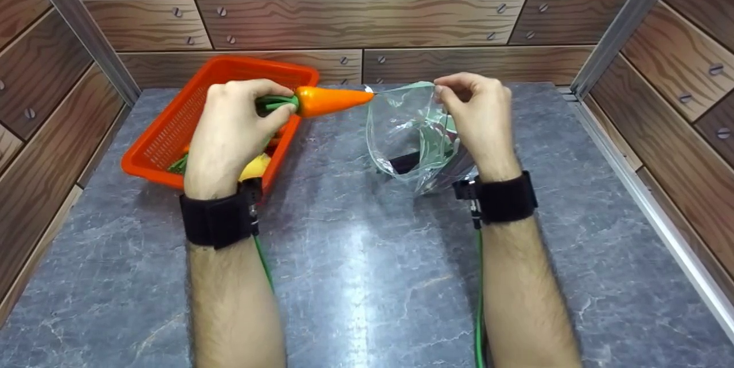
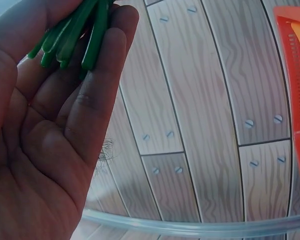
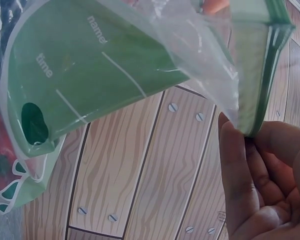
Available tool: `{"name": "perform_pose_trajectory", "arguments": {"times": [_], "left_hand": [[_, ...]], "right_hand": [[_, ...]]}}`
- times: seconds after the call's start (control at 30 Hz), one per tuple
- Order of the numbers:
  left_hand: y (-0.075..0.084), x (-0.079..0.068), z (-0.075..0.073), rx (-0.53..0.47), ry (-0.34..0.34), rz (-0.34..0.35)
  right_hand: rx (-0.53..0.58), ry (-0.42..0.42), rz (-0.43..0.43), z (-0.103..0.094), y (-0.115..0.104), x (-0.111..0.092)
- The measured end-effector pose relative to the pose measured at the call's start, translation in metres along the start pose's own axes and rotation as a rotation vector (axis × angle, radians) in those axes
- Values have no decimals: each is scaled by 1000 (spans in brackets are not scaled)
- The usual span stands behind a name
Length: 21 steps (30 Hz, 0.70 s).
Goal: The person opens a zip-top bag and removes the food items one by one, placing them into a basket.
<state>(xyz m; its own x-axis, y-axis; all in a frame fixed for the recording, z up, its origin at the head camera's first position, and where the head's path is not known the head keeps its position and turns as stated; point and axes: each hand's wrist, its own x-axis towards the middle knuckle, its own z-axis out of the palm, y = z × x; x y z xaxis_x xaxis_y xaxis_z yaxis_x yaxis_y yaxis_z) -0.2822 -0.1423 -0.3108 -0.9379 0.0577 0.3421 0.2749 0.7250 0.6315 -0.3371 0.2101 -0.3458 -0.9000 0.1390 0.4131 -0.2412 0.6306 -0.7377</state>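
My left hand (image 1: 229, 133) pinches an orange toy carrot (image 1: 332, 101) by its green stalks (image 2: 72, 37). The carrot lies sideways in the air, its tip right at the rim of a clear zip bag (image 1: 395, 133). With thumb and fingertips, my right hand (image 1: 481, 113) pinches the bag's opposite rim and holds the mouth open. Inside the bag a dark, long item (image 1: 405, 162) shows through the plastic. In the right wrist view the bag's green label panel (image 3: 90, 65) reads "name" and "time", and something red (image 3: 2, 137) shows at the left edge.
An orange-red plastic basket (image 1: 163, 133) stands at the left behind my left hand. It holds a yellow item (image 1: 255, 167) and green stalks (image 1: 179, 164). Wood-patterned walls (image 1: 361, 21) enclose the grey marbled table (image 1: 355, 276), with a metal rail (image 1: 648, 179) along the right side.
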Motion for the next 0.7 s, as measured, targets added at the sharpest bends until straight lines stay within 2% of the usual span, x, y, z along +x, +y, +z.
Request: {"name": "perform_pose_trajectory", "arguments": {"times": [0.2,0.33,0.47,0.7], "left_hand": [[-7,-1,-6,-3,31,-7],[-15,-2,-10,20,91,-40],[-26,-2,-15,43,151,-105],[-49,1,-20,94,152,-257]], "right_hand": [[1,0,-1,0,-1,0],[-7,-5,8,-1,-3,0],[-10,-7,17,-3,-4,-1],[-15,-13,22,-2,-3,-1]]}}
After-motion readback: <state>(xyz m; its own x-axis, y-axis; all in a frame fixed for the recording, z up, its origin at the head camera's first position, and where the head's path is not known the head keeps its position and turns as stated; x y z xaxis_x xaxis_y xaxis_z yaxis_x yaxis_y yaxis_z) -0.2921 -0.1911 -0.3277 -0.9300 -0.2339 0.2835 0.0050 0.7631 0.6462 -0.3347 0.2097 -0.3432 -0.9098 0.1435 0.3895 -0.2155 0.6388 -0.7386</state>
